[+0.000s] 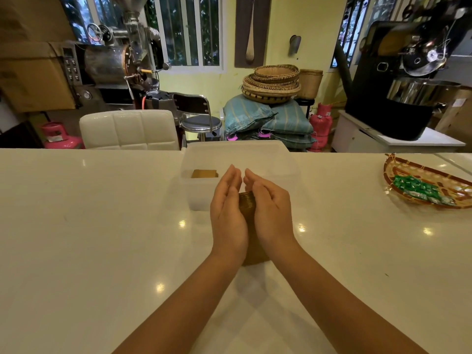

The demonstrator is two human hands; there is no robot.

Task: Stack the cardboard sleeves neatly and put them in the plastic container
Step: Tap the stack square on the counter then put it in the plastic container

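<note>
A stack of brown cardboard sleeves [248, 208] stands on the white counter, pressed between my two palms. My left hand [228, 213] is flat against its left side and my right hand [270, 210] against its right side, fingers straight and pointing away from me. Most of the stack is hidden by the hands. Just beyond my fingertips sits the translucent white plastic container [196, 195]. Another bundle of brown sleeves [204, 173] lies inside it at the left.
A woven tray [398, 172] holding green packets [419, 189] sits at the counter's right edge. A white padded chair [130, 130] stands behind the counter's far edge. Roasting machines, baskets and sacks fill the room beyond.
</note>
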